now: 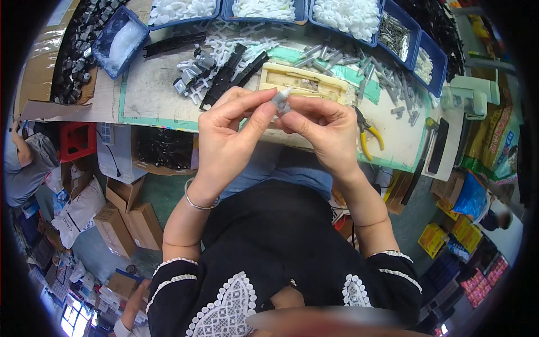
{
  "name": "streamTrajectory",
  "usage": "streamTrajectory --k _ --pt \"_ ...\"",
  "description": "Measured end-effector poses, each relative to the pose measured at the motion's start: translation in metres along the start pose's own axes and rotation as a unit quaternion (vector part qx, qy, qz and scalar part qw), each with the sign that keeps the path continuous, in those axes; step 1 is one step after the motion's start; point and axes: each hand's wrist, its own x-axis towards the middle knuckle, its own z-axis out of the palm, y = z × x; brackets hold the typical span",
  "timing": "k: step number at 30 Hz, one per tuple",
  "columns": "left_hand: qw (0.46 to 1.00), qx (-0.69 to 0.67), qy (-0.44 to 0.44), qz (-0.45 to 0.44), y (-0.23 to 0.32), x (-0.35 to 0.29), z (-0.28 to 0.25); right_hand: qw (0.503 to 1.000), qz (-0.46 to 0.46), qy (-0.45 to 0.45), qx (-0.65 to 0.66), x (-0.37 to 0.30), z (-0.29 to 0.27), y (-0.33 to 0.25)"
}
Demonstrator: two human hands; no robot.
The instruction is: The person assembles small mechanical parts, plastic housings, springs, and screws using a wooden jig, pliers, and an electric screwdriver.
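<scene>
Close together over the near side of the workbench, both hands pinch one small grey plastic part with a white pointed tip [282,96]. My left hand [227,126] grips it between thumb and forefinger from the left. The thumb and fingers of my right hand [325,123] close on its lower right side. Fingertips cover much of the part. Just beyond the hands lies a cream-coloured fixture block [335,89] with a long recess. Yellow-handled pliers [368,135] rest beside my right hand. Black bar-shaped pieces [227,73] and white branched plastic pieces [216,48] lie past my left hand.
Several blue bins line the far edge, among them a bin of white caps [345,19], a bin of metal pins [394,36] and a bin of translucent material [123,48]. Grey cylinders [368,78] are scattered right. Black parts [76,67] fill a tray left. Cardboard boxes [129,222] stand below.
</scene>
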Motion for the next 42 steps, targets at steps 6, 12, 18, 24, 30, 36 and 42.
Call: streamTrajectory --k 6,12,18,24,30,36,42 --pt "0.999 0.04 0.02 0.017 0.0 0.0 0.0 1.0 0.001 0.013 -0.002 0.0 -0.001 -0.001" --pt "0.989 0.111 0.017 0.092 -0.005 -0.001 -0.007 0.995 0.007 0.051 -0.089 0.003 0.004 0.003" --pt "0.984 0.099 0.042 0.141 -0.012 -0.002 -0.009 0.998 -0.04 -0.022 -0.045 0.009 -0.015 0.018" --pt "0.989 0.087 0.045 0.109 -0.013 -0.016 -0.015 0.993 -0.011 -0.08 -0.084 0.01 -0.008 0.02" --pt "0.979 0.078 0.097 0.164 -0.011 -0.037 -0.026 0.986 -0.012 -0.161 -0.032 0.019 -0.004 0.016" --pt "0.968 0.051 0.128 0.21 -0.005 -0.058 -0.042 0.98 0.005 -0.199 -0.007 0.016 -0.002 0.013" --pt "0.942 0.182 0.133 0.247 -0.008 -0.066 -0.037 0.983 0.013 -0.182 -0.023 0.012 -0.013 0.014"
